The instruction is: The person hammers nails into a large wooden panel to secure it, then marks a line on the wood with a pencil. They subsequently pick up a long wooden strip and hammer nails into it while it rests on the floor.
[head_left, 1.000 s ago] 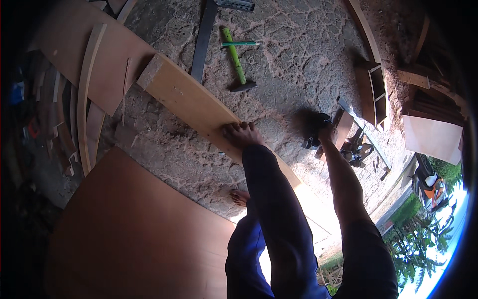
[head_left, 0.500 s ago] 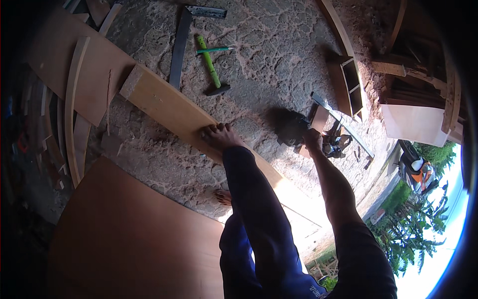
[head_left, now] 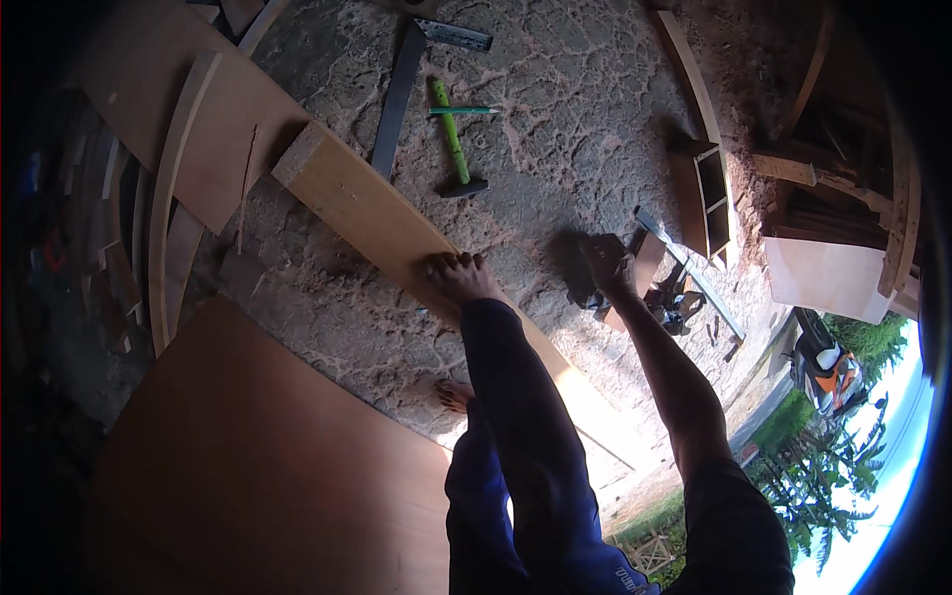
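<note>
My right hand (head_left: 609, 266) reaches out over the ground from the lower right. Its fingers look bent and closed in deep shade, over a dark, bulky thing (head_left: 585, 297) whose kind I cannot make out. Close by are a piece of brown board (head_left: 650, 256) and a black object (head_left: 676, 305) with a shiny, crumpled look. My left hand is not in view. A long wooden plank (head_left: 367, 213) runs diagonally across the ground, and my bare foot (head_left: 464, 278) presses on it. My other foot (head_left: 454, 397) stands beside it.
Beyond the plank lie a hammer (head_left: 451, 134) with a green handle, a green pencil (head_left: 476, 110) across it and a try square (head_left: 399, 99). A large brown sheet (head_left: 268, 466) fills the lower left. A metal bar (head_left: 694, 273) and a wooden frame (head_left: 709, 198) lie right.
My right hand has shifted up and left over the dark thing, hiding more of it. The ground and plank sit slightly right and lower in the picture. My foot stays on the plank.
</note>
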Available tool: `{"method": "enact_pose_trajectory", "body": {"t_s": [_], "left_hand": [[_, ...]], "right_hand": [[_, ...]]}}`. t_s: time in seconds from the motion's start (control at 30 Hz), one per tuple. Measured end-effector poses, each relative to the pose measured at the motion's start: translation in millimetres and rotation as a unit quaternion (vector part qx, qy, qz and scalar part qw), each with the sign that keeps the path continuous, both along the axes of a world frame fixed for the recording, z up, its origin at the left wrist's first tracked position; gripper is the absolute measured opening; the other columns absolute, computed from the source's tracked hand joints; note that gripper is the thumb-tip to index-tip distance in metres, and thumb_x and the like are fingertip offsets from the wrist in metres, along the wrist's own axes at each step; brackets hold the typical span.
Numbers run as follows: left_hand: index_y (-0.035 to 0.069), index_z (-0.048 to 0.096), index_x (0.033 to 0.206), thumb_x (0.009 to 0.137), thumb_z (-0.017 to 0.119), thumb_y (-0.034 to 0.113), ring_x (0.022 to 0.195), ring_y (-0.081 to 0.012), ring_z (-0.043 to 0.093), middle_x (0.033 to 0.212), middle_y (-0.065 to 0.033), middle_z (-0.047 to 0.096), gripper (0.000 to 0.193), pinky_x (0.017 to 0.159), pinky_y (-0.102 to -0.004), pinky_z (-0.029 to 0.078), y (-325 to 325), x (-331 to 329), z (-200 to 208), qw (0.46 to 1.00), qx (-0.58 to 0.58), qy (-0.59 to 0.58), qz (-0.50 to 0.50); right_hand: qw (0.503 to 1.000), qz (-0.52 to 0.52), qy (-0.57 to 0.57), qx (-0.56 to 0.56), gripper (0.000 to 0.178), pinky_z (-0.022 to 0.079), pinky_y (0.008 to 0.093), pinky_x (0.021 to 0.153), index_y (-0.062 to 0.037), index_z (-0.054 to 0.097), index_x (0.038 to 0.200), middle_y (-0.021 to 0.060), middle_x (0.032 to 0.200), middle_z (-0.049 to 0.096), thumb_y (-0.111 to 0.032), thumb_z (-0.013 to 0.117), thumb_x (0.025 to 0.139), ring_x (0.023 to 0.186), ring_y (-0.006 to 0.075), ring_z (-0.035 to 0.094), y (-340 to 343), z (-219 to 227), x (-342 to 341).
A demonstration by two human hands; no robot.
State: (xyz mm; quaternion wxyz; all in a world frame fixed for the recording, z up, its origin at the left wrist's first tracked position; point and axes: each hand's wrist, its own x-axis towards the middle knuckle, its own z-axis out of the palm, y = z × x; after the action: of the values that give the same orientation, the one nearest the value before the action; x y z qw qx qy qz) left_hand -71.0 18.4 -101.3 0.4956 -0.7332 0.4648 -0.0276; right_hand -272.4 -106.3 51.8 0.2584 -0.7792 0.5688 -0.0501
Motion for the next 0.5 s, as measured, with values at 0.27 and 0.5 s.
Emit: {"method": "enact_pose_trajectory", "body": {"t_s": [0.27, 0.5], "left_hand": [[0.014, 0.054, 0.136, 0.101, 0.045, 0.032, 0.128, -0.0228, 0.052, 0.136, -0.0076, 0.057, 0.041, 0.113, -0.0423, 0.036, -41, 13, 95, 0.911, -0.082, 0.353, 0.195], [0.011, 0.054, 0.137, 0.100, 0.048, 0.036, 0.125, -0.0240, 0.053, 0.135, -0.0090, 0.058, 0.045, 0.111, -0.0422, 0.038, -29, 77, 146, 0.850, -0.142, 0.446, 0.240]], "right_hand": [[0.923, 0.349, 0.160, -0.014, 0.056, 0.045, 0.0411, 0.106, -0.0137, 0.054, 0.137, 0.0067, 0.141, 0.055, -0.012, 0.069, 0.083, 0.124, 0.0295, 0.055, -99, -67, 171], [0.890, 0.267, -0.098, 0.356, 0.061, 0.039, 0.0355, 0.114, -0.0061, 0.046, 0.143, 0.0093, 0.141, 0.055, -0.010, 0.067, 0.085, 0.128, 0.0239, 0.054, -137, -91, 203]]}}
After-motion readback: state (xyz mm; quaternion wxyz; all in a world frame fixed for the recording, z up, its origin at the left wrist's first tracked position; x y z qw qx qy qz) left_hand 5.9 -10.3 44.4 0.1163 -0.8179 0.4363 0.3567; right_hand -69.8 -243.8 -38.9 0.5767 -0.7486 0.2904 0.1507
